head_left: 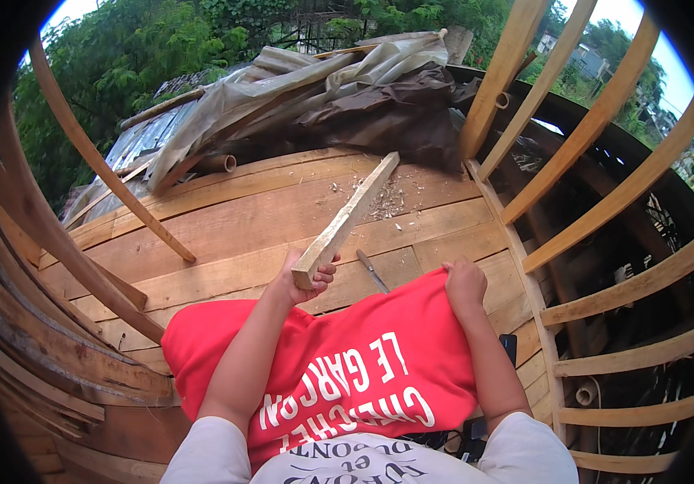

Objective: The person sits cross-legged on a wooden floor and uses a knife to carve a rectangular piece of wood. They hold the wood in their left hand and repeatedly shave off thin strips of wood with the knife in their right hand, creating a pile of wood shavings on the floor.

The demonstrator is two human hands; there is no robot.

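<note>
My left hand [313,278] is wrapped round the near end of a pale squared wooden stick [351,214], which points away from me, its far end above or against the plank floor. A red cloth with white lettering [395,319] is spread across my lap. My right hand [466,284] is closed on the cloth's far right corner, its fingers partly hidden. Between the hands, just beyond the cloth, a tool that looks like a knife [373,270] lies on the planks. Pale wood shavings [387,202] are scattered beside the stick's far half.
Wooden floor planks [258,210] surround me. Upright slats [605,242] form an open railing on the right. Stacked curved boards [48,339] lean at the left. Grey plastic sheeting [242,97] and a dark brown tarp [411,109] lie at the far edge. A dark phone-like object [509,347] rests by my right arm.
</note>
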